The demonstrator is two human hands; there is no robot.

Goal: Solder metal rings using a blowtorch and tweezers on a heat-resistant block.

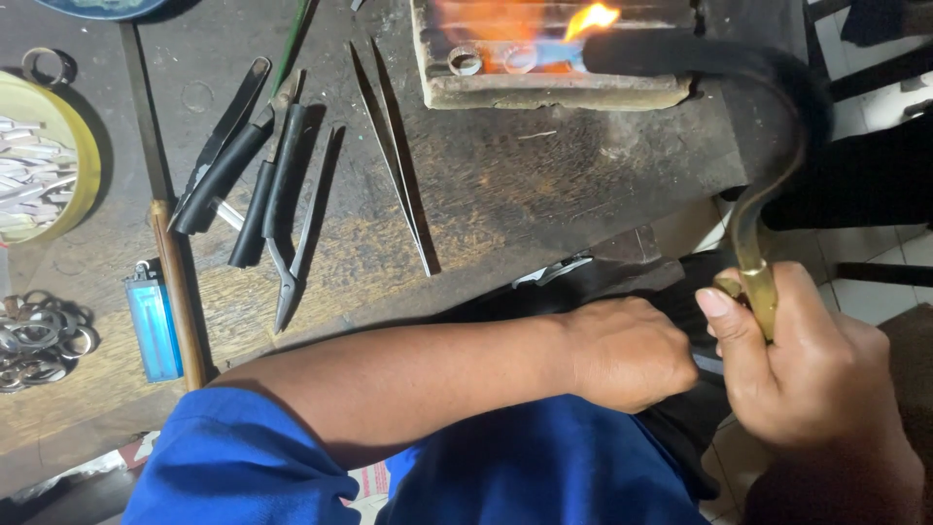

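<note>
My right hand (812, 374) grips the brass handle of a curved blowtorch (758, 165). Its black nozzle reaches left over a soldering block (544, 92), where a blue and orange flame (583, 24) plays on two metal rings (466, 60). My left hand (627, 352) is closed into a fist below the bench edge, right next to my right hand; what it holds is hidden. My left forearm, in a blue sleeve, crosses my lap.
On the worn wooden bench lie black-handled pliers (277, 185), long tweezers (394, 146), a wooden-handled tool (175, 282) and a blue lighter (154, 326). A yellow dish of metal strips (44, 160) and a pile of several rings (39, 340) sit at the left.
</note>
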